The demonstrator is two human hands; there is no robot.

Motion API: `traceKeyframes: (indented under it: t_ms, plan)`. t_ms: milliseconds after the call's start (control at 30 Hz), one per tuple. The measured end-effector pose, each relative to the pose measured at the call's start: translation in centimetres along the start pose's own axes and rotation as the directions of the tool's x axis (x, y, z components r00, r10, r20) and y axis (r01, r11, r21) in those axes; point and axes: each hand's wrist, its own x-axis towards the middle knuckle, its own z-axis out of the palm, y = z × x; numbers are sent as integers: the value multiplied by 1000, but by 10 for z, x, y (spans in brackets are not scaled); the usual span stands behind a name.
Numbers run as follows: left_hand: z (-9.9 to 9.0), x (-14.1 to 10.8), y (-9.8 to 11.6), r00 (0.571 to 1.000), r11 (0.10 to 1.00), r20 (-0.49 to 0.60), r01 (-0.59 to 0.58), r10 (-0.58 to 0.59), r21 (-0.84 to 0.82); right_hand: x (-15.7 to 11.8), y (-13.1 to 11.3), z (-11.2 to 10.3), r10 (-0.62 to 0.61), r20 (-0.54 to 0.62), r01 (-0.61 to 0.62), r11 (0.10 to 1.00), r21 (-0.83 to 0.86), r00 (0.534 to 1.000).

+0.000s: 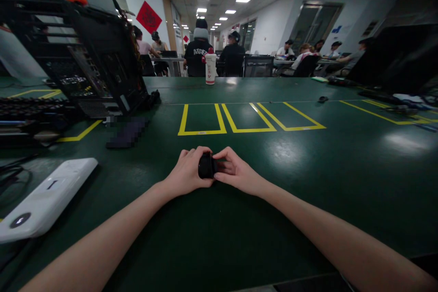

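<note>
In the head view, the person's two bare forearms [112,232] reach in from the lower corners over a green table [219,246]. The left hand [186,171] curls around a small black object [205,167], thumb below and fingers over the top. The right hand [243,174] pinches the object's right end between thumb and fingertips. The object sits between both hands, near the yellow tape outlines [201,132]; whether it touches the table is unclear. Left of the hands lie a white device [51,198] and, farther back, an open computer case [99,68].
</note>
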Motion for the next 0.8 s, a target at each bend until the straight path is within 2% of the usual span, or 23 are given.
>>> traceKeyframes:
  t_ms: [233, 433, 567, 800]
  plan:
    - [-8, 0, 8, 999, 1000, 47, 17, -16, -26, 3, 3, 0, -17, -68, 14, 999, -46, 998]
    - [-8, 0, 8, 998, 999, 55, 20, -19, -29, 2, 0, -3, 27, -33, -28, 999, -34, 999]
    - [-7, 0, 6, 999, 1000, 53, 16, -15, -20, 1, 1, -2, 4, 6, -4, 1000, 31, 1000]
    - [-1, 1, 1, 1000, 1000, 6, -3, 3, 12, 4, 5, 0, -22, -64, 21, 1000, -6, 998]
